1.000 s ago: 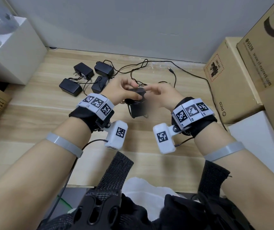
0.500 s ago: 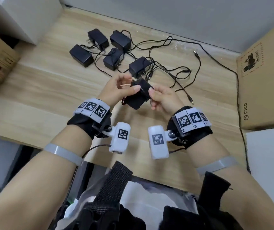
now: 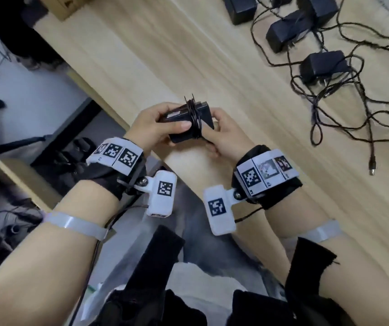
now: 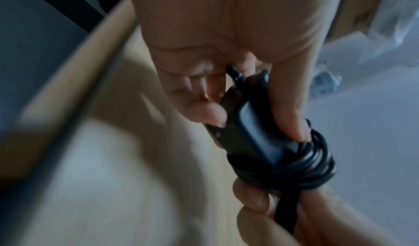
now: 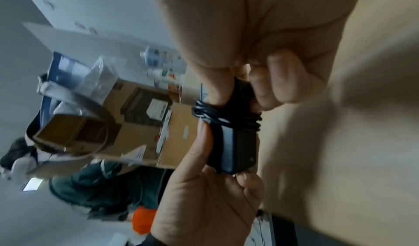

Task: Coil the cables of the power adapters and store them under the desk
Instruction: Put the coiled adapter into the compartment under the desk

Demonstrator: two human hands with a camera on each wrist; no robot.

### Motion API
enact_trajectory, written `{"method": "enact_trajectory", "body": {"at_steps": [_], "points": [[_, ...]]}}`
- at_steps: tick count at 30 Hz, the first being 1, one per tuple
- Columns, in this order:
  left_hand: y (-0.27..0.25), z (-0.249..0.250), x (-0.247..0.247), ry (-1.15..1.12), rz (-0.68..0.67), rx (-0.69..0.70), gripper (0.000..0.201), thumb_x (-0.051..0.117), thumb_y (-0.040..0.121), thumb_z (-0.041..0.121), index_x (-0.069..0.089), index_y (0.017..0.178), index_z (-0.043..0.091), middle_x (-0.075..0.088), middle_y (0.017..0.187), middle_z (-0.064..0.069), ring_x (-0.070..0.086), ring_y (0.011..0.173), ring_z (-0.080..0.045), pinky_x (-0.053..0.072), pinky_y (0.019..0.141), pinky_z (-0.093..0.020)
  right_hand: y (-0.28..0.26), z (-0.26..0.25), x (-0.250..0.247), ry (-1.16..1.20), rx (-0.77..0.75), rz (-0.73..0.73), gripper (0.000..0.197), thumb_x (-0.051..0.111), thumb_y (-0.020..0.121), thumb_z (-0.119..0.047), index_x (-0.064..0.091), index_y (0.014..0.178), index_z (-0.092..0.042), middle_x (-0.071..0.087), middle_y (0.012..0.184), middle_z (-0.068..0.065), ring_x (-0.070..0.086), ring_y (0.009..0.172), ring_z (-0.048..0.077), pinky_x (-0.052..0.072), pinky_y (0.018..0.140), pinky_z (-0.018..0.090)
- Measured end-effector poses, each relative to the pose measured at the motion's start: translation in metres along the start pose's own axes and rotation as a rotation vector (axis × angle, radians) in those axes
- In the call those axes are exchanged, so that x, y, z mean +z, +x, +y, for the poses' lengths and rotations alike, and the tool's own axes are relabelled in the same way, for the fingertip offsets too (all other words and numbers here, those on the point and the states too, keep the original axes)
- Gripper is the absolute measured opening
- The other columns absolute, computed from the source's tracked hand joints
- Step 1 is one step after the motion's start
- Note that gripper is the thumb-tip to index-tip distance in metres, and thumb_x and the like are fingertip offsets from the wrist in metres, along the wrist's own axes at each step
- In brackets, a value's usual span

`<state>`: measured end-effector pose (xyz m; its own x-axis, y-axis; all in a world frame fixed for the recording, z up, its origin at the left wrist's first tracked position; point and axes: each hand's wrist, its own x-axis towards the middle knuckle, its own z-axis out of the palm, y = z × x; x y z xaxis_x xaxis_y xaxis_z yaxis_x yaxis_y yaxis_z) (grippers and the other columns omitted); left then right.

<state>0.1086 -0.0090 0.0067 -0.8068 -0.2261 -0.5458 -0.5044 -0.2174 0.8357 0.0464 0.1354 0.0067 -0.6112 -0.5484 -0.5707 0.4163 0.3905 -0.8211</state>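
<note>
Both hands hold one black power adapter (image 3: 179,136) just above the front edge of the wooden desk (image 3: 188,55). Its cable (image 3: 194,114) is wound in a tight coil round the adapter's middle. My left hand (image 3: 174,118) grips the left end, thumb on top. My right hand (image 3: 212,125) pinches the right end beside the coil. The left wrist view shows the adapter (image 4: 254,129) and the coil (image 4: 312,162) close up. In the right wrist view the adapter (image 5: 233,147) sits between both hands. Several other adapters (image 3: 287,34) lie uncoiled at the desk's far right.
Loose black cables (image 3: 353,109) tangle over the right part of the desk, one plug (image 3: 372,169) near my right wrist. Left of the desk edge the floor holds dark items and a chair base (image 3: 0,142). Cardboard boxes (image 5: 145,120) stand in the background.
The view has swung down and left. Both hands have carried the adapter from mid-desk towards the desk's front edge. The loose adapters now lie farther to the right.
</note>
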Motion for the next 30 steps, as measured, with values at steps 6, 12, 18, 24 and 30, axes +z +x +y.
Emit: {"method": "enact_trajectory", "body": {"at_steps": [6,12,18,24,30], "points": [[-0.037,-0.05,-0.09,-0.174,0.194,-0.026,0.029,0.067,0.064,0.015,0.063,0.092,0.024,0.067,0.073,0.011,0.061,0.063,-0.007,0.046,0.05,-0.018,0.028,0.009,0.099,-0.094,0.007,-0.155,0.012,0.052,0.094,-0.025,0.045,0.102,-0.021,0.043,0.064,-0.002,0.038,0.039,0.003,0.029,0.04,0.021],[-0.061,-0.117,-0.163,-0.258,0.373,-0.098,0.028,0.071,0.069,0.02,0.062,0.095,0.025,0.065,0.077,0.011,0.06,0.068,-0.008,0.045,0.05,-0.016,0.063,0.052,0.19,-0.187,0.09,-0.272,0.011,0.051,0.094,-0.025,0.043,0.087,-0.028,0.043,0.066,-0.009,0.043,0.033,-0.007,0.028,0.035,0.008],[-0.067,-0.19,-0.225,-0.165,0.762,-0.153,0.032,0.06,0.085,0.002,0.054,0.116,0.007,0.06,0.091,0.007,0.058,0.072,0.005,0.047,0.066,-0.01,0.113,0.114,0.254,-0.164,0.341,-0.236,0.013,0.046,0.096,-0.018,0.04,0.085,-0.021,0.036,0.06,-0.001,0.026,0.024,-0.001,0.021,0.029,0.011],[-0.082,-0.242,-0.275,0.109,1.187,-0.191,0.06,0.065,0.08,0.007,0.037,0.132,0.015,0.039,0.13,-0.002,0.039,0.125,-0.006,0.03,0.108,-0.021,0.172,0.164,0.286,-0.348,0.433,-0.16,0.013,0.046,0.096,-0.021,0.041,0.085,-0.016,0.036,0.062,0.003,0.032,0.029,0.005,0.024,0.03,0.015],[-0.082,-0.281,-0.282,-0.051,1.04,-0.375,0.088,0.059,0.076,0.019,0.011,0.149,0.013,0.027,0.15,-0.008,0.029,0.138,-0.023,0.03,0.113,-0.043,0.207,0.18,0.31,-0.425,0.41,-0.117,0.013,0.047,0.095,-0.022,0.04,0.098,-0.011,0.04,0.068,0.0,0.036,0.052,0.012,0.03,0.05,0.024]]}}
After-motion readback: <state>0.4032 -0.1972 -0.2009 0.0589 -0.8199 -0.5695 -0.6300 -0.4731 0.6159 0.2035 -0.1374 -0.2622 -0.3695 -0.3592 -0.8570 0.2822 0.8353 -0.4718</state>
